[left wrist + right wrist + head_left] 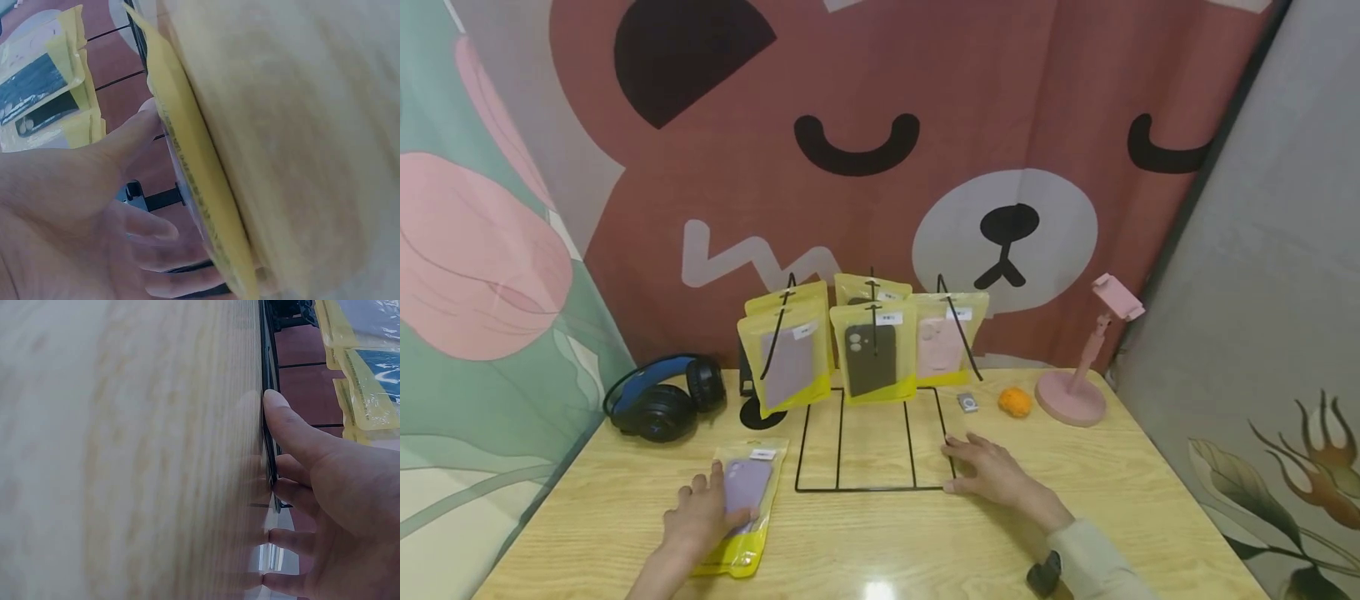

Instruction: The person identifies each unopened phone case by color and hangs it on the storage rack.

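A phone case in a yellow-edged clear bag [763, 517] lies on the table at front left, the purple case showing through. My left hand [695, 515] rests on it, thumb across the case and fingers toward the left edge. A black wire display rack [872, 489] stands mid-table. Bagged phone cases hang from its hooks: purple at left [788, 362], dark in the middle [871, 358], pink at right [943, 342]. My right hand [992, 473] touches the right side of the rack's base with thumb and fingertips, which reach the table in the right wrist view.
Black-and-blue headphones [666, 404] lie at the back left, beside a round black base [762, 414] partly behind the hanging bags. Right of the rack are a small silver device [967, 402], an orange lump [1015, 402] and a pink phone stand [1072, 396]. A patterned curtain [865, 217] hangs behind.
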{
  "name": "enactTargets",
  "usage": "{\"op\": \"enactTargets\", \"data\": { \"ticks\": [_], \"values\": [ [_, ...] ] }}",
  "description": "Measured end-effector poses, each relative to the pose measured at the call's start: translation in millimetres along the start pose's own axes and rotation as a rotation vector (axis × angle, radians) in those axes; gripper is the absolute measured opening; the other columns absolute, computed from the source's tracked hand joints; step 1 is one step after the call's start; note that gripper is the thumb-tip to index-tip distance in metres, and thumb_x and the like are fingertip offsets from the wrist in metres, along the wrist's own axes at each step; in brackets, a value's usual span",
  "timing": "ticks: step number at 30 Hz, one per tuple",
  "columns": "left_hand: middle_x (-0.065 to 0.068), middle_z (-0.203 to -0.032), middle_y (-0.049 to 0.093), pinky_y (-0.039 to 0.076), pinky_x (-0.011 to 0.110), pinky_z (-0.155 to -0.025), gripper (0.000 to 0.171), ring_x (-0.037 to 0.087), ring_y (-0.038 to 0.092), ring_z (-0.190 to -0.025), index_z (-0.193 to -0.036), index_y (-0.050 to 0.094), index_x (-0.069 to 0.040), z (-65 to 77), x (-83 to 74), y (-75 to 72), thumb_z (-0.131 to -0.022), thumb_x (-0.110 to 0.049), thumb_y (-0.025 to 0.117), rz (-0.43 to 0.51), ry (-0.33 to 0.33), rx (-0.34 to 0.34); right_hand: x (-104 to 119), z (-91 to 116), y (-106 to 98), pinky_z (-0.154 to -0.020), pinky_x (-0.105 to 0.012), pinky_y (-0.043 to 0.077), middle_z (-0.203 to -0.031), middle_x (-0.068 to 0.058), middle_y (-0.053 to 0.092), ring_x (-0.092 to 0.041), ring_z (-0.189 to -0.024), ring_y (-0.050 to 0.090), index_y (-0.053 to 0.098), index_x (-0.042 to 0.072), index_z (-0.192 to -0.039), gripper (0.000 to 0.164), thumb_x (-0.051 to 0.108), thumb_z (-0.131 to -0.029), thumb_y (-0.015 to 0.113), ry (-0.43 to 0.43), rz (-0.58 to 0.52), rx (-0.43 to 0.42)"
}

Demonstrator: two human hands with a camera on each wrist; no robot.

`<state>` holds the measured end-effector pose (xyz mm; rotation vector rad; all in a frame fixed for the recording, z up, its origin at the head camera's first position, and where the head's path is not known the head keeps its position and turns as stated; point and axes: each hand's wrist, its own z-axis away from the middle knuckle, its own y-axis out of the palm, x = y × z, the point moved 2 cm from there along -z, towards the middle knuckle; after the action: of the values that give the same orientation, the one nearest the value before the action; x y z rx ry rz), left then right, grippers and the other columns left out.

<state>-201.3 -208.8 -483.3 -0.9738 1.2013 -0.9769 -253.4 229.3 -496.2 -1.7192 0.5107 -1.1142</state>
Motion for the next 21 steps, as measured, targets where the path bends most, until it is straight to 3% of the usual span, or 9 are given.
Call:
{"op": "enactTargets", "data": {
  "ticks": [4, 11, 15, 17, 21],
  "values": [
    [0.031, -0.114, 0.044, 0.048, 0.062, -0.069, 0.103, 0.045, 0.048, -0.097, -0.143, 0.034, 0.007, -0.5, -1.2, -1.0, -0.07, -0.049, 0.081, 0.049, 0.049, -0.038, -1, 0, 1, -0.097, -0.075, 0.025, -0.146, -0.017, 0.043, -0.053, -0.132, 0.031, 0.055, 0.006, -0.136, 0.066, 0.045, -0.084, 0.069, -0.005, 0.008, -0.001],
    [0.028, -0.106, 0.038, 0.047, 0.039, -0.056, 0.089, 0.034, 0.048, -0.081, -0.14, 0.044, -0.001, -1.3, 2.2, -5.9, -0.066, -0.026, 0.088, 0.207, 0.154, -0.101, -1, -1, 0, -0.098, -0.074, 0.026, -0.145, -0.017, 0.044, -0.053, -0.132, 0.031, 0.055, 0.007, -0.136, 0.066, 0.044, -0.084, 0.07, 0.0, 0.014, -0.005],
    [0.028, -0.108, 0.05, 0.05, 0.043, -0.066, 0.063, 0.032, 0.054, -0.083, -0.131, 0.056, -0.004, -4.9, 7.7, -10.4, -0.074, -0.012, 0.082, 0.292, 0.217, -0.09, -2, 0, 0, -0.099, -0.074, 0.025, -0.145, -0.017, 0.044, -0.053, -0.133, 0.031, 0.055, 0.006, -0.136, 0.066, 0.044, -0.084, 0.071, 0.009, 0.007, -0.004],
    [0.028, -0.112, 0.058, 0.051, 0.05, -0.078, 0.048, 0.036, 0.059, -0.092, -0.124, 0.063, -0.004, -6.6, 11.7, -13.5, -0.078, -0.006, 0.077, 0.337, 0.261, -0.083, -2, 0, 1, -0.1, -0.073, 0.024, -0.146, -0.016, 0.043, -0.052, -0.134, 0.03, 0.055, 0.007, -0.136, 0.066, 0.043, -0.084, 0.07, 0.015, 0.0, -0.001],
    [0.022, -0.125, 0.061, 0.046, 0.051, -0.093, 0.031, 0.037, 0.055, -0.115, -0.115, 0.07, -0.005, -6.7, 20.7, -22.6, -0.084, -0.001, 0.068, 0.464, 0.289, -0.059, -1, 0, 1, -0.099, -0.074, 0.025, -0.146, -0.017, 0.043, -0.053, -0.133, 0.03, 0.055, 0.006, -0.136, 0.066, 0.043, -0.084, 0.071, 0.009, 0.004, -0.001]
  ]
}}
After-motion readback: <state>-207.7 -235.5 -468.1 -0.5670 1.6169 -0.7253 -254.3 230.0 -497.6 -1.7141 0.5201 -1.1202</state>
